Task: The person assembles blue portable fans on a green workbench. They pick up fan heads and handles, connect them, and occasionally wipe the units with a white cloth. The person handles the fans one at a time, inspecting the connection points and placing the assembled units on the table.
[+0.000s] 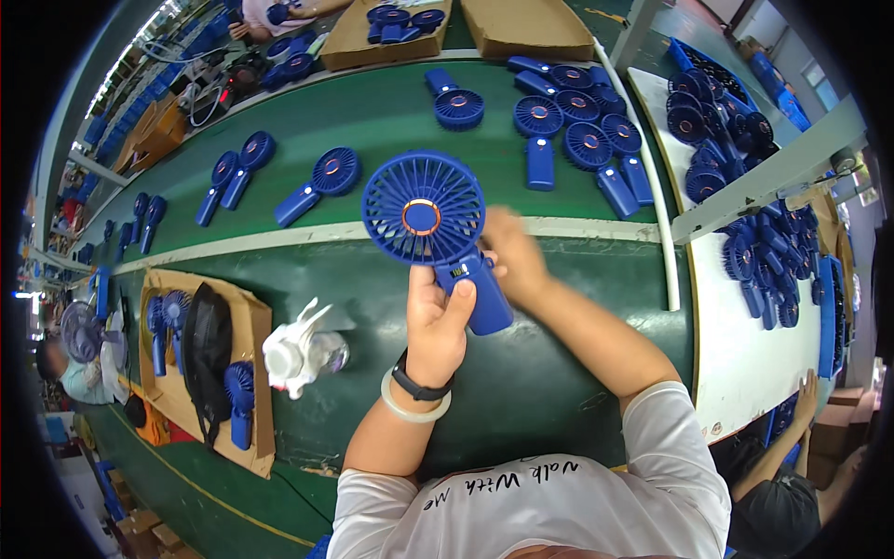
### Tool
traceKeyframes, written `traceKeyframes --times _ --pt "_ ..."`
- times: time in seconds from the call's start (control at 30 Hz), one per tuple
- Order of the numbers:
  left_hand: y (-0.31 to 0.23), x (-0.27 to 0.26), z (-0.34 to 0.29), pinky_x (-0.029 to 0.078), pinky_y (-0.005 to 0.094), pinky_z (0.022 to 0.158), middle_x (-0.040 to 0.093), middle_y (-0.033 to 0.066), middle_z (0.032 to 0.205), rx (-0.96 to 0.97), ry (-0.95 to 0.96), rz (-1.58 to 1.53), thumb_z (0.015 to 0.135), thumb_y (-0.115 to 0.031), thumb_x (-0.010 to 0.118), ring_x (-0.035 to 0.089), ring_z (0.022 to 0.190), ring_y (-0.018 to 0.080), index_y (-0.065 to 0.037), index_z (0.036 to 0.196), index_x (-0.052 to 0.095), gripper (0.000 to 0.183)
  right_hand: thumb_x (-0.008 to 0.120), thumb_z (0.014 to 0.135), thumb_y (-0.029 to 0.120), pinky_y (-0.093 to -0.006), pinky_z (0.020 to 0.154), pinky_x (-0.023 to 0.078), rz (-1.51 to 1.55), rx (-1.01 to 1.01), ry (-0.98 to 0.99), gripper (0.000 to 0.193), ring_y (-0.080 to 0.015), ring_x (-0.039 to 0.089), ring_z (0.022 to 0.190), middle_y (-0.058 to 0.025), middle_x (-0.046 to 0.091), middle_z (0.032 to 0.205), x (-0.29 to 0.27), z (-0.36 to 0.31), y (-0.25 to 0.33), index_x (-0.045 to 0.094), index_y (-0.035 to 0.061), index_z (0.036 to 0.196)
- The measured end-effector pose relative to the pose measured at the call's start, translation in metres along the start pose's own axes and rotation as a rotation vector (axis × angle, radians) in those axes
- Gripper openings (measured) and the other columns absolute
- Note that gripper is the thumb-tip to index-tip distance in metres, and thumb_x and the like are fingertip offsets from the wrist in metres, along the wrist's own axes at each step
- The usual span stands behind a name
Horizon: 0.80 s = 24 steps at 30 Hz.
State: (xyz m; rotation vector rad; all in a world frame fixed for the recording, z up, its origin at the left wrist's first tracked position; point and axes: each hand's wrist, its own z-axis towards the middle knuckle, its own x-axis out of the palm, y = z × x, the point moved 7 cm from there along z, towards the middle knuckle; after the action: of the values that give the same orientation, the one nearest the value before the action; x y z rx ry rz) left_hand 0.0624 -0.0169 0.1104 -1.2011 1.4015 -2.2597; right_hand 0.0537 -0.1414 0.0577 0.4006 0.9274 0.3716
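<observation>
A blue handheld fan with an orange ring at its hub is held up over the green bench. My left hand grips its handle, the thumb lying across the front near a small lit display. Behind the fan, close to the handle, is my right hand, smeared by motion. Its fingers are partly hidden, and whether it touches the fan I cannot tell. Beyond them, several blue fans lie on the green conveyor belt, the nearest being a fan to the left and another fan to the right.
A cardboard tray with fans and a black pouch stands at left, beside a clear bottle with white plastic. A white pipe edges the belt. On the right, a white table bears piled fans; co-workers sit nearby.
</observation>
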Motion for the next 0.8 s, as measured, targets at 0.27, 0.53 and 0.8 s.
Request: traceKeyframes --times 0.27,0.53,0.8 --pt "0.052 0.003 0.046 0.046 0.0345 0.087 0.058 0.0168 0.109 -0.054 -0.038 0.043 0.092 -0.019 0.054 0.058 0.102 0.0231 -0.001 0.124 0.038 0.039 0.067 0.079 0.020 -0.0398 0.075 0.051 -0.539 0.643 0.079 0.054 -0.0359 0.059 0.092 -0.0208 0.055 0.101 -0.049 0.049 -0.129 0.045 -0.0024 0.122" --pt "0.063 -0.021 0.052 0.046 0.0335 0.086 0.059 0.0168 0.109 -0.046 -0.079 0.051 0.093 -0.022 0.053 0.057 0.102 0.0225 -0.002 0.121 0.040 0.037 0.053 0.087 0.028 -0.0377 0.075 0.050 1.988 0.667 -0.081 0.059 -0.0270 0.054 0.092 -0.0177 0.049 0.110 -0.053 0.024 -0.070 0.031 0.0005 0.135" --pt "0.062 -0.017 0.052 0.046 0.0341 0.086 0.059 0.0184 0.109 -0.047 -0.040 -0.012 0.094 -0.020 0.052 0.057 0.103 0.0236 -0.001 0.120 0.040 0.034 0.047 0.089 0.037 -0.0322 0.059 0.042 2.244 0.471 0.094 0.067 -0.0213 0.046 0.076 -0.0154 0.045 0.103 -0.054 -0.002 -0.031 0.021 0.0085 0.143"
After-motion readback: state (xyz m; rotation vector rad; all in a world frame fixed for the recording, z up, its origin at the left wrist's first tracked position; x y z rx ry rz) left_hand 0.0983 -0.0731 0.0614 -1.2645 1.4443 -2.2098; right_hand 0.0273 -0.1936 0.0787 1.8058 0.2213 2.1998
